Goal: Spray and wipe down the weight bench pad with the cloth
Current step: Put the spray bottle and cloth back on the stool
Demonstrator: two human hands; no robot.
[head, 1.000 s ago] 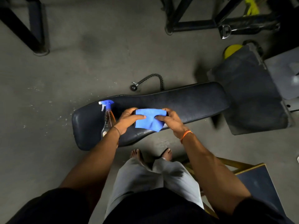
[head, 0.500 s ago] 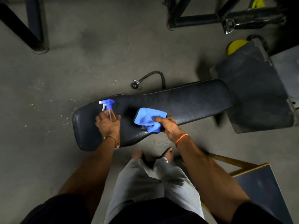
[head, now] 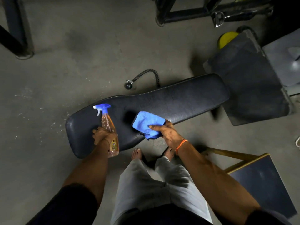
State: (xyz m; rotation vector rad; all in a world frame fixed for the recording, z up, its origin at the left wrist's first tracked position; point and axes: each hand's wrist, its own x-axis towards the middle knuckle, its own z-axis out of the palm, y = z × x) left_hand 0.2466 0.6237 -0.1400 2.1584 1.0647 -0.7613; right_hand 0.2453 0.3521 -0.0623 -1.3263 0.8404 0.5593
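A long black weight bench pad (head: 186, 98) lies slantwise across the floor in front of me. My left hand (head: 102, 134) is wrapped around a clear spray bottle (head: 107, 122) with orange liquid and a blue trigger head, held over the pad's left end. My right hand (head: 167, 132) grips a folded blue cloth (head: 146, 122) just above the pad's near edge, around its middle. My legs and bare feet are below the pad.
A black rope handle with a ball end (head: 141, 77) lies on the concrete floor behind the pad. A second dark pad (head: 248, 82) sits at the right, a yellow disc (head: 226, 38) behind it. Metal frames (head: 211, 10) stand at the top, a wooden-edged stool (head: 259, 181) at lower right.
My left hand let go of the cloth, moved left and took hold of the spray bottle, lifting it. The cloth stays in my right hand alone.
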